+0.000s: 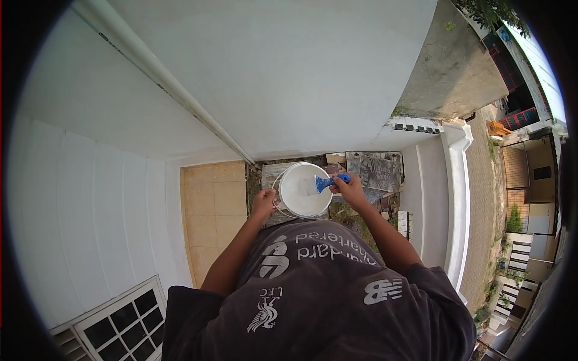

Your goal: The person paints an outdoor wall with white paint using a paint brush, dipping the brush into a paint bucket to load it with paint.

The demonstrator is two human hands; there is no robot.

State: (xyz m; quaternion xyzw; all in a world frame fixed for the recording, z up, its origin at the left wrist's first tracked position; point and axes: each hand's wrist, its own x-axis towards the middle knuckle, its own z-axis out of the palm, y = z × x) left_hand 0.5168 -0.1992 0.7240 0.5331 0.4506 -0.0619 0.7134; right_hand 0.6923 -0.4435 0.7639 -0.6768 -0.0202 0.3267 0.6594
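Observation:
A white paint bucket (pixel 295 207) is held up in front of my chest, its inside coated white. At its left side, my left hand (pixel 264 203) has its fingers closed at the rim, where the thin wire handle (pixel 275 182) loops. My right hand (pixel 349 189) grips a paintbrush (pixel 325 183) by its blue handle. The brush reaches over the right rim, with its whitened bristles pointing left into the bucket.
Ahead rises a white wall (pixel 289 78) with a vertical pipe (pixel 162 75) on it. Beige tiles (pixel 214 210) lie to the left. A patterned mat (pixel 376 170) lies on the ground beyond my right hand. A low white wall (pixel 456 192) runs along the right.

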